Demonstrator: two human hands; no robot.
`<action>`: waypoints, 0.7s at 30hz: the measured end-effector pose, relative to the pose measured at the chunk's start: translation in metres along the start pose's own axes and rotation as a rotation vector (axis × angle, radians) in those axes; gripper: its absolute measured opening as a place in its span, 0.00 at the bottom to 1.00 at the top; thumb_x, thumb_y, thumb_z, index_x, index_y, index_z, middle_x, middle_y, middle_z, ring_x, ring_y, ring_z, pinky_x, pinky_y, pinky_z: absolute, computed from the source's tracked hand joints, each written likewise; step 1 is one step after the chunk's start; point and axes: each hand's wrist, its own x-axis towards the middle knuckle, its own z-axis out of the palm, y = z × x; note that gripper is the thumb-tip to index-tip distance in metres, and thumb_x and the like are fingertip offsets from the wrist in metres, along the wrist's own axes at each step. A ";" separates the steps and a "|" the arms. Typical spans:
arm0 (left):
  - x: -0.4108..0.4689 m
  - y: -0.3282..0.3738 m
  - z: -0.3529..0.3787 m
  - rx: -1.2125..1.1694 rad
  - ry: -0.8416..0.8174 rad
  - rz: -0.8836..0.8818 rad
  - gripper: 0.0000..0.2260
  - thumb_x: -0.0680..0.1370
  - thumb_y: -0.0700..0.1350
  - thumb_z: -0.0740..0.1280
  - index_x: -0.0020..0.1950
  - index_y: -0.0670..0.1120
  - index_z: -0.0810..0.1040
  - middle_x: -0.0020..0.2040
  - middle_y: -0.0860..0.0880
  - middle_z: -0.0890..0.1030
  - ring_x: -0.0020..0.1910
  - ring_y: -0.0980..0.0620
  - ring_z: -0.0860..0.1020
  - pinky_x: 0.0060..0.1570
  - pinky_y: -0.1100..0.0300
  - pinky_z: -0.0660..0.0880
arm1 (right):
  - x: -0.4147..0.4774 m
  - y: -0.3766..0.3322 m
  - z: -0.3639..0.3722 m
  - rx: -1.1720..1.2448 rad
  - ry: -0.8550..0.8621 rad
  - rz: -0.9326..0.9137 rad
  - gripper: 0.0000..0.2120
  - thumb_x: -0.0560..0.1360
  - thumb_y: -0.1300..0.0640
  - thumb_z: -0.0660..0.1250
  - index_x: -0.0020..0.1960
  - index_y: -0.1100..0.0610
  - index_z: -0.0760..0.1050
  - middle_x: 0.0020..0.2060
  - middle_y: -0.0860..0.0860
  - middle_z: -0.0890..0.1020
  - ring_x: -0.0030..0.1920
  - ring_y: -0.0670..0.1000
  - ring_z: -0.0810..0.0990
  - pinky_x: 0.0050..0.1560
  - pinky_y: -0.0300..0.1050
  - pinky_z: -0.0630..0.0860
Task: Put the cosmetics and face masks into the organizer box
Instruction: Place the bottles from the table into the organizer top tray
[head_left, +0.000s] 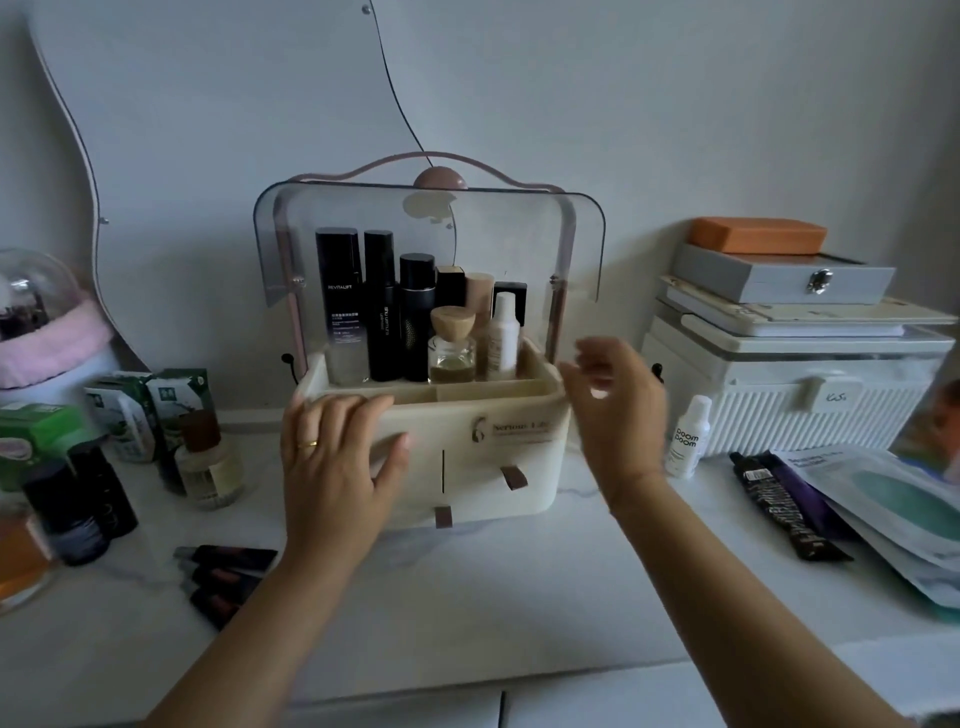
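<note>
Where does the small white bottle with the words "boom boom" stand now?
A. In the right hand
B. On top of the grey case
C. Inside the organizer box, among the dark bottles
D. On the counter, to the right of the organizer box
D: the small white bottle stands upright on the counter, right of the organizer box, and no hand touches it.

white marbled countertop (467, 587), cream organizer box (498, 467) set at its centre, dark tubes (223, 571) laid front left, face masks (893, 509) piled right, white bottle (688, 439) stood beside the box
</note>
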 end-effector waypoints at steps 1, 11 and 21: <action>0.000 0.000 0.001 0.002 0.012 0.006 0.17 0.77 0.54 0.60 0.59 0.45 0.76 0.50 0.45 0.77 0.56 0.43 0.71 0.73 0.49 0.52 | -0.005 0.016 -0.010 -0.003 0.076 0.031 0.10 0.72 0.56 0.71 0.52 0.56 0.76 0.44 0.50 0.80 0.44 0.49 0.79 0.46 0.42 0.76; -0.002 0.003 0.005 0.026 0.000 -0.026 0.20 0.77 0.55 0.58 0.60 0.43 0.75 0.51 0.42 0.76 0.57 0.40 0.71 0.73 0.46 0.52 | 0.016 0.135 -0.052 -0.219 -0.034 0.561 0.16 0.69 0.52 0.72 0.52 0.58 0.73 0.49 0.57 0.80 0.44 0.55 0.76 0.43 0.47 0.73; -0.002 0.004 0.006 0.020 0.023 -0.028 0.19 0.77 0.55 0.59 0.59 0.44 0.76 0.51 0.43 0.77 0.57 0.41 0.70 0.73 0.45 0.54 | 0.003 0.038 -0.065 0.058 0.144 0.215 0.10 0.69 0.50 0.73 0.47 0.50 0.76 0.42 0.45 0.82 0.44 0.46 0.82 0.44 0.42 0.78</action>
